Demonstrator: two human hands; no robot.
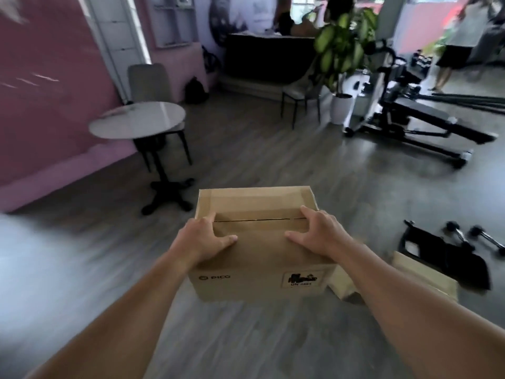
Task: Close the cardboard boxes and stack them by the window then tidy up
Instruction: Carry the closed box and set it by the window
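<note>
We hold a box [257, 242] out in front of us over the floor [273, 160], one hand at each end of its top. Our left hand [203, 236] lies on the left end with the thumb stretched flat along the near flap toward the middle, and the other fingers [209, 218] curl over the left edge near the seam. Our right hand [317, 233] mirrors it on the right end: thumb flat on the near flap pointing left, the other fingers bent over the right edge by the seam. Between the two thumbs the flaps are folded down and meet at a thin dark slit. Beyond our fingertips the far flap lies a little lower, with the box rim standing above it. Below our thumbs, the near side of the box carries a small logo at left and a black-and-white label at right. Just right of our right forearm more cardboard [426, 272] lies on the floor, and past it a black bag [448, 255] and dark dumbbells [481, 236]. Far beyond our left fingers stand a round table [139, 119] and a chair [147, 80] against a pink wall [54, 91]; beyond our right fingers a potted plant [341, 50] and an exercise machine [404, 116]. The edges of the view are blurred.
</note>
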